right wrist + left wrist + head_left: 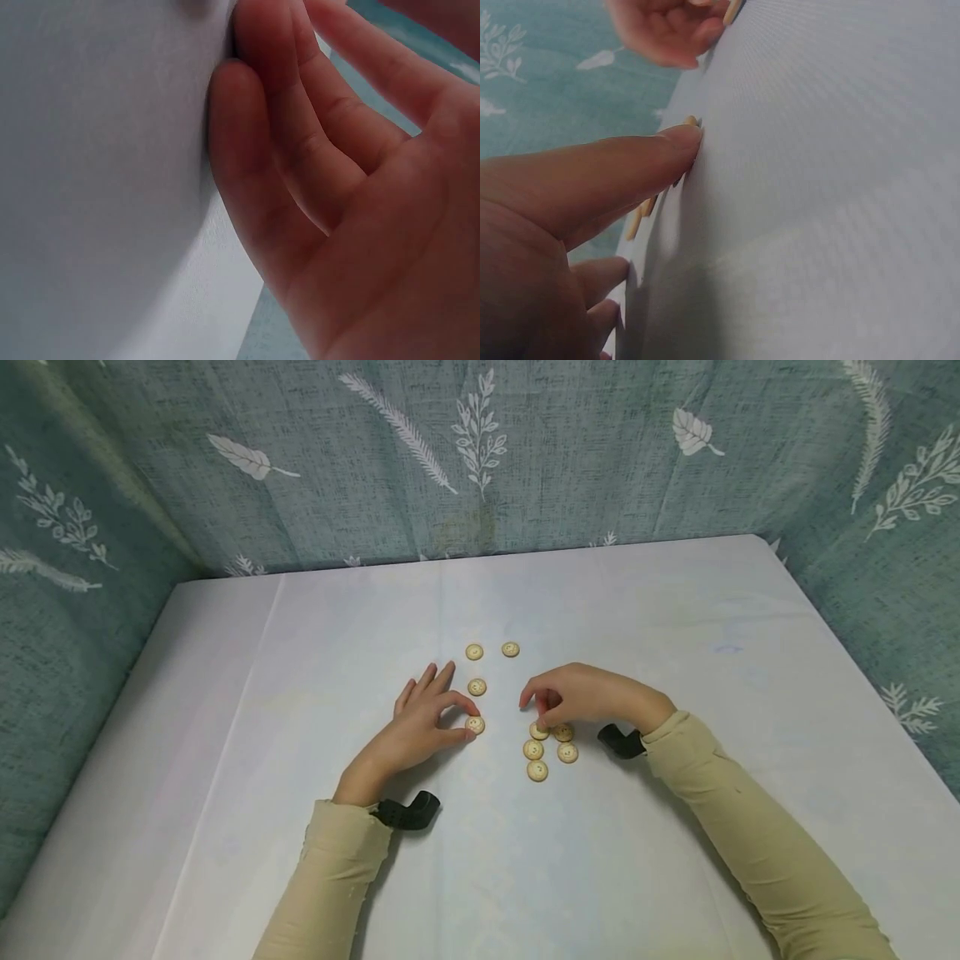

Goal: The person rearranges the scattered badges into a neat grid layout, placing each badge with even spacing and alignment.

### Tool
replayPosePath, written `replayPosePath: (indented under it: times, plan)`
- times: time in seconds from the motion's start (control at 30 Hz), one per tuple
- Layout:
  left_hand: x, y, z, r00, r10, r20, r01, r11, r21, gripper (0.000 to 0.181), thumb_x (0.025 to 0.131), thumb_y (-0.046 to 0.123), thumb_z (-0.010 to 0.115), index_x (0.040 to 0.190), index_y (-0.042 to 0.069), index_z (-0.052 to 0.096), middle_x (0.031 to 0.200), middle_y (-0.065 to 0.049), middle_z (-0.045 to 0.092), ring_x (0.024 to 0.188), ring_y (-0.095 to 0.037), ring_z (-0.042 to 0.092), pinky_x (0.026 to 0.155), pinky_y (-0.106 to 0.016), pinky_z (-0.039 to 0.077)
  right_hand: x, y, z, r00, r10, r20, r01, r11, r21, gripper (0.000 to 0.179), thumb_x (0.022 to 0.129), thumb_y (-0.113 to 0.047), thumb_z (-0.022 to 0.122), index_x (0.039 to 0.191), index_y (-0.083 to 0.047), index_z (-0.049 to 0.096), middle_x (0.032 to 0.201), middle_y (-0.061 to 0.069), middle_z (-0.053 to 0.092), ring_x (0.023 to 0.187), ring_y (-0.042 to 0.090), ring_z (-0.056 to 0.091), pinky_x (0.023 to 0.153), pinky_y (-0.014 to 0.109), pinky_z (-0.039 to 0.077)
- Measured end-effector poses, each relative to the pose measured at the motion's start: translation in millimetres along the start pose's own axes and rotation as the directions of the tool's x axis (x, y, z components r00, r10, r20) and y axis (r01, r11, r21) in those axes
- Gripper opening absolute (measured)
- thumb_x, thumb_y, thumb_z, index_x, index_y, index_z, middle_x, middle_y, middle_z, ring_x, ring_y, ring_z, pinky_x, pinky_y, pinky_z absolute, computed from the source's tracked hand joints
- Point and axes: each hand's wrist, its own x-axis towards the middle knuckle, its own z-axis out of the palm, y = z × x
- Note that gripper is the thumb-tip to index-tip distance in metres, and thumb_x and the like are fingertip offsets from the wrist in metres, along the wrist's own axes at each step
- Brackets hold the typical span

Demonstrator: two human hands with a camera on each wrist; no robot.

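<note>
In the head view, my left hand (414, 727) pinches a round wooden button (475, 725) at its edges between thumb and forefinger, flat at the tablecloth. The other left fingers spread away from it. My right hand (581, 695) is lowered over a cluster of similar buttons (533, 749), its thumb tip at the upper left button (539, 731) and its forefinger apart from it. In the left wrist view, the left thumb (645, 169) hides most of the pinched button. The right wrist view shows bent right fingers (262, 142) close against the cloth; no button shows there.
Beyond the left hand lie a button (477, 687), a farther button (475, 652) and another button (511, 649) to its right. A white cloth (300, 635) covers the table. Green leaf-patterned curtains (570, 460) stand behind and at both sides. Each wrist carries a black camera mount (408, 811).
</note>
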Motion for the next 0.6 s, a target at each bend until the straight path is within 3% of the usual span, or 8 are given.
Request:
replayPosePath:
  times: [0.6]
  plan:
    - [-0.3, 0.5, 0.3, 1.0, -0.008, 0.003, 0.009, 1.0, -0.009, 0.017, 0.077, 0.033, 0.069, 0.092, 0.029, 0.061, 0.148, -0.005, 0.012, 0.135, -0.021, -0.004, 0.103, -0.044, -0.006, -3.7, -7.5, 2.3, 0.997, -0.064, 0.036, 0.068, 0.993, -0.1, 0.02, 0.077, -0.016, 0.069, 0.095, -0.016, 0.061, 0.076, -0.006, 0.053, 0.07, 0.01, 0.049, 0.067, 0.027, 0.042]
